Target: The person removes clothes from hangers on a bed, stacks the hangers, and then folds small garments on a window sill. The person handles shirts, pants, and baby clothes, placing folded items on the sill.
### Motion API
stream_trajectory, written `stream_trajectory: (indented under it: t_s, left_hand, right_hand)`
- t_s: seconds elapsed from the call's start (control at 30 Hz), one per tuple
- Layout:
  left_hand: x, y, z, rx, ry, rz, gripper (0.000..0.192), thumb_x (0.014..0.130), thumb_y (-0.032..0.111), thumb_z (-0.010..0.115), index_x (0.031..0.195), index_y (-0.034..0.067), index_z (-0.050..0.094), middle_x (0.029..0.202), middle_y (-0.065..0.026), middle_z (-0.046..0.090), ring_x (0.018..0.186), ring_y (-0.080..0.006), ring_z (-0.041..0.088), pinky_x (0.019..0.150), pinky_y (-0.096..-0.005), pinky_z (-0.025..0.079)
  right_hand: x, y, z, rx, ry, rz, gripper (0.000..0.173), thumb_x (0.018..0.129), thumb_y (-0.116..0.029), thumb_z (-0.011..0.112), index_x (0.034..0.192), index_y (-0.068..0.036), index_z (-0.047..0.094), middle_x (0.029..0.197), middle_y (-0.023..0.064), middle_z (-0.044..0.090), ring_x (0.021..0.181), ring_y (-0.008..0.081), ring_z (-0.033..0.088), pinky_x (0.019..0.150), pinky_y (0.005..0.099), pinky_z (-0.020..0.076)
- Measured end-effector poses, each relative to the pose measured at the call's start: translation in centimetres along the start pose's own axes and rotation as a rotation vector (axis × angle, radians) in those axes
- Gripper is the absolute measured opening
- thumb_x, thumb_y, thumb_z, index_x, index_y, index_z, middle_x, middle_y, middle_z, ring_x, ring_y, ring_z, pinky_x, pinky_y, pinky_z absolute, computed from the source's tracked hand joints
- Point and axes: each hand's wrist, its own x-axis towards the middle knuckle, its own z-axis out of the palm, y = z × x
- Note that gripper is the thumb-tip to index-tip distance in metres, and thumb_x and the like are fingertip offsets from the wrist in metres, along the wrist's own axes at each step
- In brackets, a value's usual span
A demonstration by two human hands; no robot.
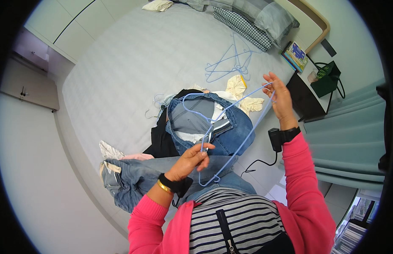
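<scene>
A blue wire clothes hanger [247, 138] is held up between my two hands, its hook pointing away from me. My left hand [193, 157] grips one side of it, low and near my body. The opposite end is pinched in my right hand [278, 95], raised at the right. Beneath the hanger, blue jeans [234, 139] lie bunched with the waistband spread open, on top of a black garment [161, 139]. Another pair of faded jeans [136, 177] stretches across the bed's near edge, to the left of and under my left hand.
Several blue wire hangers [236, 65] lie tangled on the bed [120, 70]. Cream garments [236, 85] lie beside the jeans, with pillows [241, 27] at the far edge. Right of the bed, a nightstand [325, 101] holds books [295, 57] and a green bag [326, 79].
</scene>
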Motion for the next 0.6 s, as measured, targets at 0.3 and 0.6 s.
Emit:
stream_trajectory:
  t_s: [0.3,0.6]
  left_hand:
    - [9.2,-0.5,0.5,0.693,0.480,0.364,0.035,0.092,0.009,0.050,0.128,0.006,0.051,0.065,-0.0074,0.051,0.059,-0.0252,0.051,0.059,-0.0308,0.042]
    - [12.6,1.0,-6.6,1.202,0.973,0.653,0.053,0.075,0.015,0.070,0.124,0.007,0.051,0.109,-0.0174,0.052,0.101,-0.0353,0.048,0.089,-0.0442,0.037]
  right_hand:
    - [-4.4,2.5,9.1,0.063,-0.555,0.241,0.050,0.094,-0.021,0.054,0.137,-0.004,0.037,0.099,0.0072,0.056,0.074,0.0086,0.055,0.060,0.0180,0.0436]
    - [8.6,7.8,6.2,-0.065,-0.360,0.345,0.039,0.097,-0.032,0.039,0.112,0.001,0.054,0.085,0.0097,0.062,0.071,0.0134,0.059,0.054,0.0230,0.0475]
